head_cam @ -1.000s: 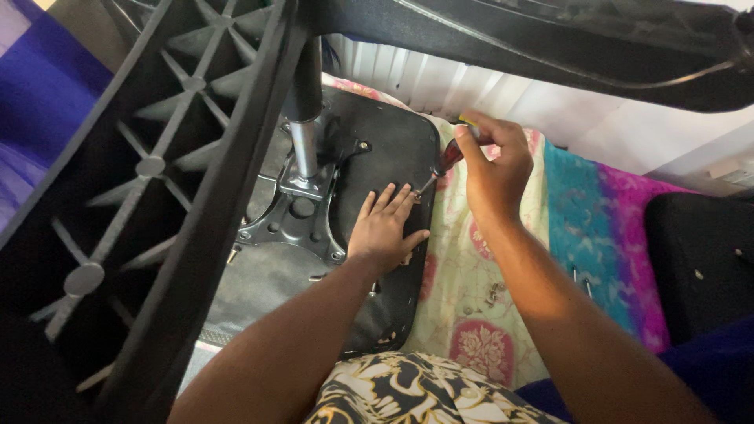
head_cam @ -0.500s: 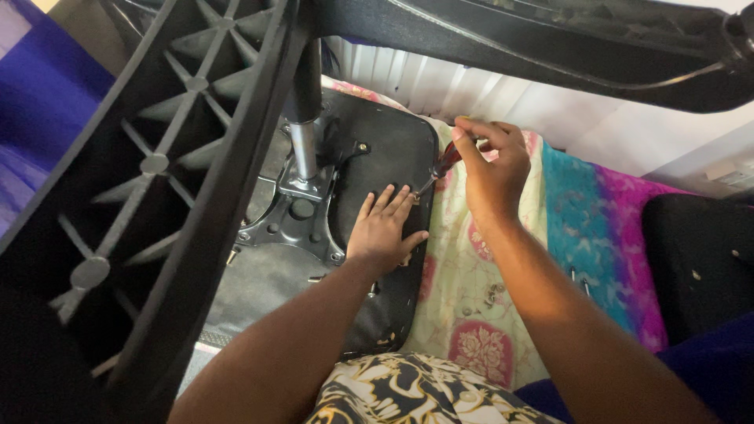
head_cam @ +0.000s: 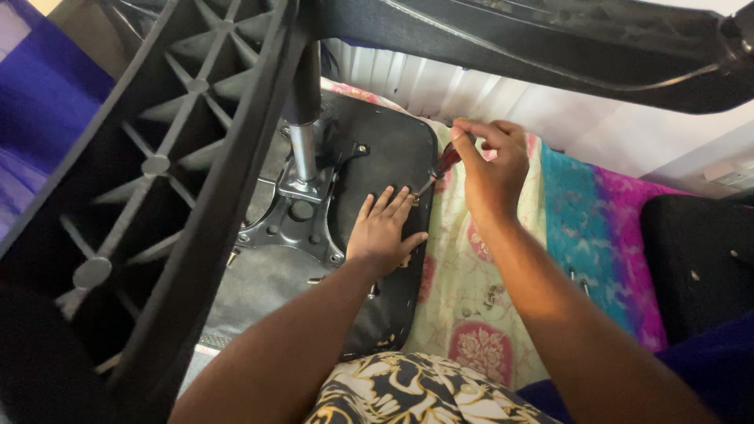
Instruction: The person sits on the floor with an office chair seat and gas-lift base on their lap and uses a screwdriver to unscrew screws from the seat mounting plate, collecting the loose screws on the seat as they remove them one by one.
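Left hand flat, fingers spread, pressing on the black underside of the overturned chair seat. Right hand clamped on a red-handled screwdriver, tip angled down at the seat's right edge. Metal mounting plate just left of the left hand. Seat lies on a floral cloth.

Two hands, one screwdriver, one upturned black seat, one ribbed chair base.
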